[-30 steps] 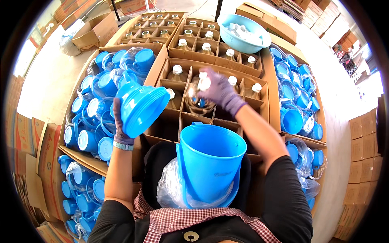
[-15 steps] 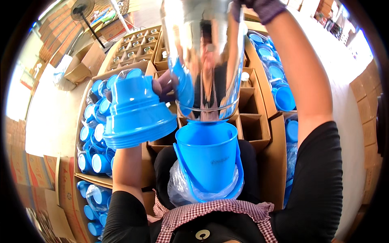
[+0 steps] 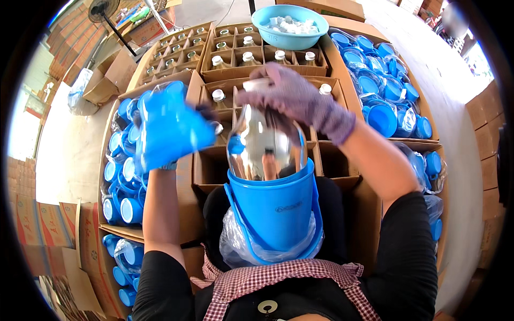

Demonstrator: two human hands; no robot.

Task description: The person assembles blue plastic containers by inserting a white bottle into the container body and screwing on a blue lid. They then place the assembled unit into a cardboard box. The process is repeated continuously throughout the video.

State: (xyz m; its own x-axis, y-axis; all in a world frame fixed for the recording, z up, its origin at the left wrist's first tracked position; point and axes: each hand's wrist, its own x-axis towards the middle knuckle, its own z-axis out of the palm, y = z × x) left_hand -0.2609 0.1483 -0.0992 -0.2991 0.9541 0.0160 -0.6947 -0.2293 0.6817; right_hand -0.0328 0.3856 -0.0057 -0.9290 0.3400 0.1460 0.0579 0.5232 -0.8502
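A silvered glass flask liner stands with its lower part inside a blue plastic bucket-shaped casing in front of me. My right hand, in a purple-grey glove, is closed around the liner's narrow top, next to a white cap. The casing rests between my legs, with its blue handle hanging down and clear plastic film around its base. Over to the left, my left hand grips a blue plastic flask top, blurred by motion. That piece hides most of the hand.
Divided cartons ahead hold several silvered liners with white caps. A light-blue basin of small white pieces sits on top. Boxes of blue plastic parts stand left and right. A fan is at the far left.
My right hand has come down, lowering the liner from above the casing into it. The blue flask top in my left hand has moved up slightly and turned.
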